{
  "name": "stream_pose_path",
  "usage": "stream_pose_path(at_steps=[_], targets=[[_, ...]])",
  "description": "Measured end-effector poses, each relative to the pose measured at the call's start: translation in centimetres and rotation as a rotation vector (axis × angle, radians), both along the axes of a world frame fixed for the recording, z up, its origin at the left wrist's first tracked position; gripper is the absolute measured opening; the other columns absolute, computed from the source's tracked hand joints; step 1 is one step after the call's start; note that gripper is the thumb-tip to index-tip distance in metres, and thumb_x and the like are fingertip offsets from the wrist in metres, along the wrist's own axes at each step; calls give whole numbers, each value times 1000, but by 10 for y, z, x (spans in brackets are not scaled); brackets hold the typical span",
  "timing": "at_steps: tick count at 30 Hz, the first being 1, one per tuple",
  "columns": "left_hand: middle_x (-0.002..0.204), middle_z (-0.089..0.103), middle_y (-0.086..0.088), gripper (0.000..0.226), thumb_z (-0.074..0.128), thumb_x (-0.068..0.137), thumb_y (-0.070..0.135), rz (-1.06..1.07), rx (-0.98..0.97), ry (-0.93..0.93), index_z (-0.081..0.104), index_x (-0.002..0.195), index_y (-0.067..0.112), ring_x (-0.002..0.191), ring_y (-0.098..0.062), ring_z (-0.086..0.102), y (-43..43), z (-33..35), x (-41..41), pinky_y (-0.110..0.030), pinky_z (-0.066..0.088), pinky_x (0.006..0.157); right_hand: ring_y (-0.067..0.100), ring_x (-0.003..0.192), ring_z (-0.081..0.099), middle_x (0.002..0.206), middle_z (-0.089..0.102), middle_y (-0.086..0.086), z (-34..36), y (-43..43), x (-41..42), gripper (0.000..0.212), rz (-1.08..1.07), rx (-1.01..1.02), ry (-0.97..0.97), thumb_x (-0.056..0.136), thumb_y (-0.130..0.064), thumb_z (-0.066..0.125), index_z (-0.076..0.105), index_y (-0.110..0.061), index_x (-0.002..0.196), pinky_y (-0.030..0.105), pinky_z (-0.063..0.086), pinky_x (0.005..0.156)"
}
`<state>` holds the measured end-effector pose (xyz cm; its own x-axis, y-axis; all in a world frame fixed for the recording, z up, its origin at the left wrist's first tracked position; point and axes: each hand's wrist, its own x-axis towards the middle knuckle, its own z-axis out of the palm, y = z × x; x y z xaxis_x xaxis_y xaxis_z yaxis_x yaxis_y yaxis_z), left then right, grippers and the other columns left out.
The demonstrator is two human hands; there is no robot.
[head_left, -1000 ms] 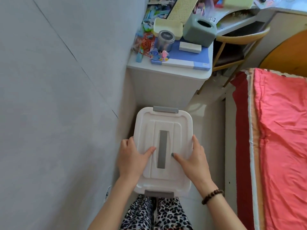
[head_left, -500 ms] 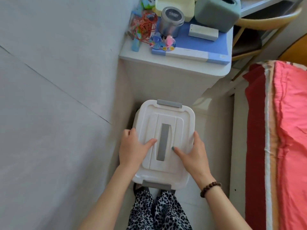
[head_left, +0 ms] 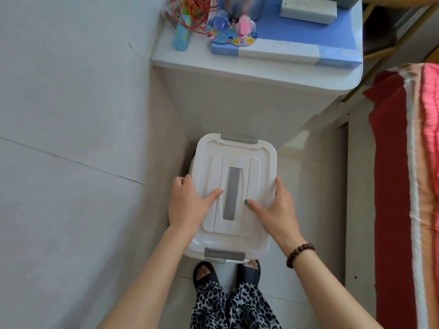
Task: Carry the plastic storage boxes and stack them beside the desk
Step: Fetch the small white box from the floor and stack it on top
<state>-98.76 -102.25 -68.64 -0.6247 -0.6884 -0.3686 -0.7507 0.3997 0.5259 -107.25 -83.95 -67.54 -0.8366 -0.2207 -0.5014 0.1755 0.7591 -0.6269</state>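
A white plastic storage box point(head_left: 254, 167) with a grey lid handle and grey end latches is low in the gap between the wall and the bed, just in front of the white desk point(head_left: 249, 96). My left hand point(head_left: 190, 203) grips its left side, thumb resting on the lid. My right hand point(head_left: 275, 205) grips the right side, thumb on the lid too. Whether the box rests on the floor or on another box beneath is hidden by the lid.
The grey wall point(head_left: 71, 162) runs close along the left. A bed with red and pink bedding point(head_left: 408, 186) stands on the right. The desk top holds a blue box point(head_left: 285, 47), toys and cords. My feet in dark sandals point(head_left: 204, 274) stand on the tiled floor.
The box has gone lower and a little toward the desk with both hands still on it. My head has tilted down, bringing my feet into view.
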Motion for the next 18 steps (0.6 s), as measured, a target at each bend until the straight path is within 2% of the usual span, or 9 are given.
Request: stream_pose_path(at_steps=[5,10,15,18], targets=[[102,46,-1,62,72,68,65,7,6,12,51,94,13,87,-24,54,-2,-26,-6,-39,50,72,21,138,41,148,43,3,-26,-1,-5,96,-1,-1,-14,79,-42,79,24,-21,155,45,41,111],[97,44,2,59,71,68,66,-2,-16,26,48,89,17,78,-17,48,0,-49,-8,-27,33,57,19,138,41,147,43,2,-49,1,-8,97,-9,-9,7,78,-42,80,23,-23,155,41,40,111],[99,47,-1,61,71,68,66,-8,-36,-3,51,91,14,81,-22,52,-3,-62,-9,-34,45,65,20,140,38,150,40,2,-66,-1,-6,99,-8,-14,-3,79,-42,79,20,-23,156,39,40,111],[101,48,-1,62,71,69,66,-4,-24,0,53,96,13,83,-22,54,-5,-66,-7,-35,49,70,20,141,37,150,40,2,-74,-4,-6,99,-1,-13,7,80,-42,78,19,-22,157,33,36,107]])
